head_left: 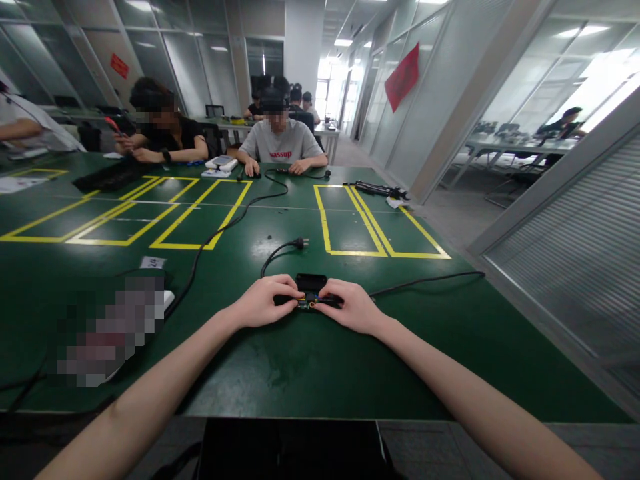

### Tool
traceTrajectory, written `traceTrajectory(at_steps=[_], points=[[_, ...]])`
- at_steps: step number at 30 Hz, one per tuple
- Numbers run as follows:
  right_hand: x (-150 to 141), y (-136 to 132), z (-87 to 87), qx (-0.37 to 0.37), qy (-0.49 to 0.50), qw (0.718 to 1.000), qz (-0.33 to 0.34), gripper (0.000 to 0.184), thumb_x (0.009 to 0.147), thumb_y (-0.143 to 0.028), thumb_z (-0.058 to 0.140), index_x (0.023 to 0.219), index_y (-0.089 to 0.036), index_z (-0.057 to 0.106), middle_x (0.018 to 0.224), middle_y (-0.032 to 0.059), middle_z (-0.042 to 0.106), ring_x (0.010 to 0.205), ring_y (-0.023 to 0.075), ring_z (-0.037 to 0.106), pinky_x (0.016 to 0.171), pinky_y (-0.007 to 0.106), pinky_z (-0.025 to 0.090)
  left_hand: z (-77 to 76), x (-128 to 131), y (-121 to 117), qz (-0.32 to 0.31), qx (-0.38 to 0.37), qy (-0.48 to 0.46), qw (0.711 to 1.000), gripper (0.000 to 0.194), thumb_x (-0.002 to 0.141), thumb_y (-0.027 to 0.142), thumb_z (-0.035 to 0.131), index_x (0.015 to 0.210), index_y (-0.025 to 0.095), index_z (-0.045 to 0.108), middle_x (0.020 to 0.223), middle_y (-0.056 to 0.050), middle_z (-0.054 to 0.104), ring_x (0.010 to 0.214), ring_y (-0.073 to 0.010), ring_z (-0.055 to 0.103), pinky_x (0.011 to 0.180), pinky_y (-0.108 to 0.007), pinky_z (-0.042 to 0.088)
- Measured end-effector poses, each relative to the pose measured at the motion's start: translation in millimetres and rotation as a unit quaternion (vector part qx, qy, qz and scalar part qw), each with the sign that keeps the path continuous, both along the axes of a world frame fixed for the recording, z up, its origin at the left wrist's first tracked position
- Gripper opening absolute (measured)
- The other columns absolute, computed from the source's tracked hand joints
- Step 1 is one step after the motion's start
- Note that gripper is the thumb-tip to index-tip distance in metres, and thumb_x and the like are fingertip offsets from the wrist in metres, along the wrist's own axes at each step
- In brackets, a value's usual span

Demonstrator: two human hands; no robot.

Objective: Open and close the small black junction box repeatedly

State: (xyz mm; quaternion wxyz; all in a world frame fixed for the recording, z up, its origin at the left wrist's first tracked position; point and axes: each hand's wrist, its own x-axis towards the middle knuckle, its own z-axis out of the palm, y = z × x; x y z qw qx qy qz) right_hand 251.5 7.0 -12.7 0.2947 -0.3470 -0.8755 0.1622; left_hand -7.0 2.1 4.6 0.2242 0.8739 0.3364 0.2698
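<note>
**Open circuit board held between 2 hands, black cover just beyond**

The circuit board (pixel 311 303), with small coloured parts on it, lies near the front edge of the green table (pixel 350 380), directly between the fingertips of the left hand (pixel 270 301) and the right hand (pixel 351 305). Its long axis appears to run left to right, from 1 hand to the other. The black cover (pixel 311 282) lies just beyond the board, on the side away from the person, its long axis roughly parallel. Neither hand is clearly nearer: the cover sits ahead of the gap between them.

The left thumb and index finger are pinched together at the board's left end; the right thumb and index finger are pinched at its right end. Dark material shows between the fingers on each side; whether it is casing or cable end cannot be told. How firmly the fingers press is likewise not shown.

A plug (pixel 301 243) lies farther out, its cord passing behind the left hand. A black cable (pixel 430 283) extends from beside the right hand.

Writing: the grey shirt (pixel 277 137) of a person opposite bears red letters, apparently "wassup". The white card (pixel 153 263) at left seems to read "24", uncertainly. No brand is legible on the board or cover.
</note>
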Motion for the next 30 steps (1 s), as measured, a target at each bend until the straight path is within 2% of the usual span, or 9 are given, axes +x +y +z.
traceTrajectory(at_steps=[3, 6, 10, 16, 22, 27, 30], points=[[4, 0, 4.1, 0.0, 0.006, 1.0, 0.013, 0.002, 0.089, -0.021, 0.067, 0.09, -0.021, 0.069, 0.086, 0.0035, 0.071, 0.074, 0.0166, 0.066, 0.068, 0.027, 0.05, 0.2, 1, 0, 0.012, -0.003, 0.008, 1.0, 0.024, 0.093, 0.017, 0.06, 0.103, 0.02, 0.082, 0.096, -0.006, 0.073, 0.084, -0.0157, 0.069, 0.075, -0.024, 0.052], [9, 3, 7.5, -0.013, 0.018, 1.0, 0.014, 0.006, 0.088, -0.017, 0.063, 0.086, -0.02, 0.068, 0.08, 0.0022, 0.07, 0.067, 0.0151, 0.063, 0.064, 0.026, 0.048, 1.0, 3, -1, 0.027, 0.003, 0.017, 1.0, 0.024, 0.093, 0.017, 0.06, 0.104, 0.021, 0.082, 0.089, -0.004, 0.072, 0.079, -0.0149, 0.067, 0.07, -0.024, 0.05], [13, 7, 9.8, -0.026, 0.012, 0.998, 0.055, 0.016, 0.09, -0.02, 0.062, 0.075, -0.02, 0.063, 0.078, 0.0028, 0.068, 0.068, 0.0155, 0.062, 0.065, 0.027, 0.048, 3.0, 5, -1, 0.038, 0.017, 0.019, 0.999, 0.02, 0.092, 0.017, 0.063, 0.098, 0.02, 0.082, 0.082, -0.004, 0.074, 0.076, -0.0156, 0.067, 0.071, -0.025, 0.05], [13, 5, 13.8, -0.003, -0.017, 0.997, 0.078, 0.022, 0.094, -0.02, 0.06, 0.072, -0.021, 0.061, 0.08, 0.0028, 0.067, 0.072, 0.0162, 0.064, 0.069, 0.027, 0.048, 9.2, 9, -8, 0.033, 0.089, 0.105, 0.99, 0.026, 0.091, 0.015, 0.057, 0.099, 0.02, 0.081, 0.081, -0.005, 0.074, 0.077, -0.0177, 0.066, 0.071, -0.027, 0.051], [7, 5, 9.6, 0.034, -0.03, 0.998, 0.045, 0.027, 0.095, -0.02, 0.059, 0.068, -0.021, 0.058, 0.075, 0.0018, 0.065, 0.069, 0.0158, 0.062, 0.066, 0.026, 0.045, 15.9, 19, -17, 0.024, 0.149, 0.177, 0.973, 0.024, 0.092, 0.023, 0.054, 0.085, 0.018, 0.076, 0.076, -0.007, 0.07, 0.073, -0.0192, 0.063, 0.061, -0.027, 0.048], [6, 5, 6.9, 0.042, -0.028, 0.997, 0.055, 0.028, 0.095, -0.02, 0.058, 0.067, -0.021, 0.057, 0.072, 0.0012, 0.063, 0.067, 0.0157, 0.061, 0.064, 0.027, 0.044, 15.0, 23, -19, 0.033, 0.157, 0.198, 0.967, 0.021, 0.091, 0.022, 0.055, 0.089, 0.017, 0.076, 0.08, -0.008, 0.072, 0.076, -0.0208, 0.065, 0.06, -0.027, 0.047], [4, 5, 4.3, 0.055, 0.011, 0.998, 0.013, 0.022, 0.096, -0.021, 0.058, 0.074, -0.022, 0.061, 0.079, 0.0036, 0.065, 0.074, 0.0182, 0.063, 0.069, 0.029, 0.048, 12.9, 22, -18, 0.043, 0.152, 0.201, 0.967, 0.02, 0.092, 0.021, 0.057, 0.092, 0.018, 0.077, 0.083, -0.007, 0.073, 0.079, -0.0215, 0.066, 0.062, -0.027, 0.047]])
